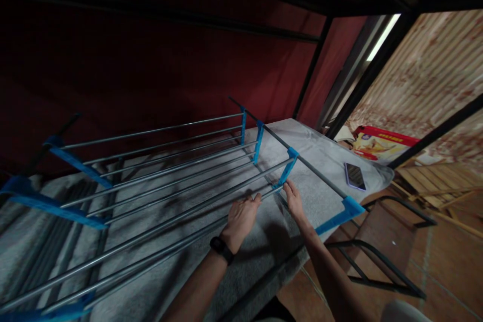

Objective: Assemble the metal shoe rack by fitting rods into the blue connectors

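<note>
My left hand (243,216), with a dark watch on its wrist, is closed around a grey metal tube (211,226) near its right end. The fingers of my right hand (294,200) are pressed at the bottom of a blue plastic bracket (287,167), where that tube meets it. Both belong to a rack of grey tubes and blue brackets lying along the table. A long side pole (319,173) runs through the upper ends of the right-hand brackets. Nearest me on that pole is another blue bracket (339,216), with no tubes in it.
Loose grey tubes (41,241) lie at the left of the cloth-covered table (302,138). A phone (354,176) rests near its right edge. To the right stand a brown chair (388,236) and a folded wooden piece (441,181). Dark metal posts (313,68) frame the table.
</note>
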The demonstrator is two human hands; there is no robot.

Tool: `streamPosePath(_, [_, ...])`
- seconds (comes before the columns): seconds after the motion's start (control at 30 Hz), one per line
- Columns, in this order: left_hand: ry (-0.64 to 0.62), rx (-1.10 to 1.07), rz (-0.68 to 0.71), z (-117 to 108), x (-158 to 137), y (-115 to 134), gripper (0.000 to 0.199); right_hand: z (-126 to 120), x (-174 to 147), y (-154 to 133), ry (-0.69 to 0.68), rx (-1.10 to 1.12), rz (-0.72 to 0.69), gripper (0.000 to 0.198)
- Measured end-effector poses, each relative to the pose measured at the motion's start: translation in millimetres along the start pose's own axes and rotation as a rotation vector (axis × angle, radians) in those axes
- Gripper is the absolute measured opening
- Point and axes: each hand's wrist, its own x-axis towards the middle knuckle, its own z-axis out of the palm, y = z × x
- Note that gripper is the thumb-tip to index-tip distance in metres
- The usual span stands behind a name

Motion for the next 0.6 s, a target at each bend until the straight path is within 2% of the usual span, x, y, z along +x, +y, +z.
streamPosePath(0.2, [0.004,0.053,0.011,0.8,1.1,1.3,0.051,-6.9,7.2,-0.4,-0.049,0.052,0.021,0.050])
streamPosePath(0.4, [0.000,0.126,-0.007,-2.7,0.0,11.8,0.054,-5.1,10.2,6.4,-0.005,0.102,0.076,0.050])
streamPosePath(0.6, [0.054,0.156,-0.010,-1.5,-2.0,0.1,0.056,1.5,12.6,15.5,-0.002,0.135,0.120,0.051])
